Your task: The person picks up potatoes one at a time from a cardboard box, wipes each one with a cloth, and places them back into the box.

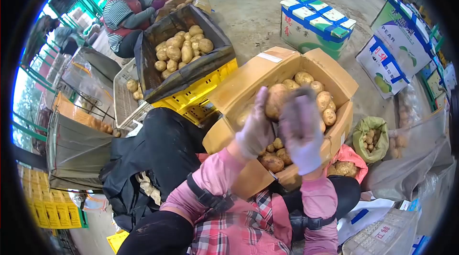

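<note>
My left hand (255,128), in a dirt-stained pale glove, holds a large potato (276,102) over the open cardboard box (248,80). Beside it, my right hand (301,133) is raised over the same box, close to that potato. Its gloved fingers are dark and smeared by motion, so what they hold, if anything, cannot be made out. Several potatoes (324,99) lie along the far and right sides of the box. Smaller and larger potatoes (272,162) rest at its near end. My hands hide part of the middle.
A dark-lined yellow crate (210,90) of potatoes stands at the left, with a seated person (125,16) behind it. A green sack (382,133) and a red bag (356,154) with potatoes sit at the right. Taped cartons (315,25) stand farther back.
</note>
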Available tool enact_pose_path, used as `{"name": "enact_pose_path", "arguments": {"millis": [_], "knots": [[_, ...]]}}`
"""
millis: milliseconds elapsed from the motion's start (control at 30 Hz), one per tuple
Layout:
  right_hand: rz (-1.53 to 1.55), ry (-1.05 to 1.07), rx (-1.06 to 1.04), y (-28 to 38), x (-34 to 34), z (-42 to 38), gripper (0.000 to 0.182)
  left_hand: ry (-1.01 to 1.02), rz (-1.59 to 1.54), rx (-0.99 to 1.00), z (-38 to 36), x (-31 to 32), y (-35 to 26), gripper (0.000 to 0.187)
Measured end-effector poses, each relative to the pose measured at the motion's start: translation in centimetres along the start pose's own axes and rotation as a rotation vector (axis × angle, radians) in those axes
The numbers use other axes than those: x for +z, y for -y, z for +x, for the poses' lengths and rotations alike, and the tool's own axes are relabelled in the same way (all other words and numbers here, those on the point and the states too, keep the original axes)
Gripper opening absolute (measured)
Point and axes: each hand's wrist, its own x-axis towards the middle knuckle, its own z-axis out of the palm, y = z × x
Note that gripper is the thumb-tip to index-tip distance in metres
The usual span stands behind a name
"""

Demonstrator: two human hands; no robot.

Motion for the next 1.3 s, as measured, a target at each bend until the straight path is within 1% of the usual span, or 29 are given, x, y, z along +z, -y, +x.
{"name": "enact_pose_path", "arguments": {"millis": [33, 67, 100, 133, 167, 200, 233, 300, 367, 433, 467, 533, 600, 667, 700, 733, 800, 833, 933, 967, 1000, 1033, 1100, 1133, 1167, 1200, 1233, 1267, 1300], "knots": [[-0.245, 0.145, -0.194, -0.7, 0.7, 0.1, 0.048, 0.108, 0.193, 0.14, 0.6, -1.8, 1.6, 0.049], [-0.279, 0.081, -0.187, -0.6, 1.6, -0.5, 0.041, 0.137, 0.246, 0.145, 0.8, -3.5, 2.4, 0.048], [-0.324, 0.087, -0.152, -1.3, 1.8, -1.0, 0.039, 0.165, 0.299, 0.151, 0.1, -3.0, 2.6, 0.047], [-0.184, 0.031, -0.049, -1.3, 2.1, -0.6, 0.038, -0.02, 0.389, 0.081, 1.3, -6.8, 4.2, 0.047], [-0.176, 0.002, 0.049, -1.1, 2.0, 0.1, 0.036, -0.147, 0.37, 0.19, 0.6, -3.4, 4.5, 0.049], [-0.027, -0.079, 0.162, -1.9, 2.1, 0.5, 0.032, -0.063, 1.221, 0.56, 2.7, -6.2, 5.0, 0.054], [0.199, -0.096, 0.395, -3.1, 1.8, 0.8, 0.03, -0.14, 1.201, 0.59, 2.6, -5.8, 6.1, 0.057], [0.519, -0.106, 0.558, -5.2, 0.6, 1.5, 0.03, -0.049, 1.149, 0.442, 1.8, -4.6, 6.0, 0.06], [0.554, -0.073, 0.609, -10.0, -1.3, 0.8, 0.03, 0.123, 1.152, 0.34, 0.5, -3.5, 5.4, 0.062], [0.75, -0.144, 0.851, -9.6, -2.1, 1.0, 0.031, 0.26, 1.097, 0.202, 0.2, -3.7, 4.9, 0.062], [0.71, -0.147, 0.826, -9.9, -1.9, 1.1, 0.032, 0.328, 1.064, 0.128, 0.0, -3.8, 4.8, 0.062], [0.597, -0.182, 0.799, -12.0, -1.7, 0.5, 0.036, 0.302, 0.912, 0.287, 0.8, -6.7, 5.1, 0.06], [0.576, -0.223, 0.688, -10.5, -1.2, 1.1, 0.044, 0.122, 0.396, -0.042, -0.6, -3.0, 4.1, 0.059], [0.467, -0.277, 0.518, -7.0, -1.1, 1.2, 0.041, 0.286, 0.109, -0.153, 0.2, -4.6, 1.2, 0.06], [0.513, -0.292, 0.515, -5.8, -1.4, 1.4, 0.04, 0.137, 0.137, -0.134, 0.1, -3.6, -0.1, 0.062], [0.564, -0.273, 0.555, -3.8, -2.0, 1.7, 0.04, 0.066, 0.083, -0.154, 0.1, -4.1, -1.0, 0.06], [0.735, -0.251, 0.587, -2.0, -2.0, 1.9, 0.04, 0.154, -0.031, -0.131, 0.1, -4.8, -1.4, 0.06], [0.649, -0.211, 0.492, -2.2, -1.4, 1.5, 0.042, 0.181, -0.063, -0.124, -0.1, -4.7, -1.5, 0.061], [0.334, -0.032, 0.173, -1.4, 1.2, -0.1, 0.051, 0.081, 0.082, 0.005, -0.8, -2.5, -0.4, 0.064], [0.114, 0.009, 0.04, -1.1, 1.7, 0.0, 0.05, -0.052, 0.157, -0.039, -0.9, -2.4, 0.7, 0.064], [-0.103, 0.019, -0.098, -0.7, 2.1, 0.0, 0.05, 0.014, 0.262, 0.073, 0.3, -5.9, 2.7, 0.065], [-0.194, 0.012, -0.08, -1.5, 2.6, -0.7, 0.047, 0.08, 0.364, 0.22, 0.2, -5.3, 3.3, 0.059], [0.279, -0.083, 0.326, -2.5, 3.2, -0.8, 0.041, -0.059, 0.843, 0.478, 0.9, -5.0, 3.7, 0.054], [0.379, -0.139, 0.404, -2.4, 3.1, -0.3, 0.037, -0.104, 1.043, 0.532, 1.0, -4.9, 3.7, 0.054], [0.471, -0.191, 0.494, -2.4, 2.6, 0.1, 0.034, -0.1, 1.105, 0.521, 0.6, -4.2, 3.7, 0.052], [0.569, -0.171, 0.58, -3.2, 1.8, 0.2, 0.033, -0.001, 0.913, 0.44, 1.0, -4.8, 4.6, 0.053], [0.663, -0.15, 0.672, -4.0, 1.0, 0.3, 0.032, 0.025, 0.985, 0.435, 0.9, -5.1, 5.2, 0.053], [0.789, -0.128, 0.851, -4.1, -0.2, 0.4, 0.031, 0.074, 1.048, 0.355, 0.4, -4.5, 4.9, 0.053], [0.917, -0.076, 0.925, -4.5, -0.9, 0.3, 0.032, 0.125, 1.105, 0.266, -0.3, -3.9, 4.7, 0.053]]}}
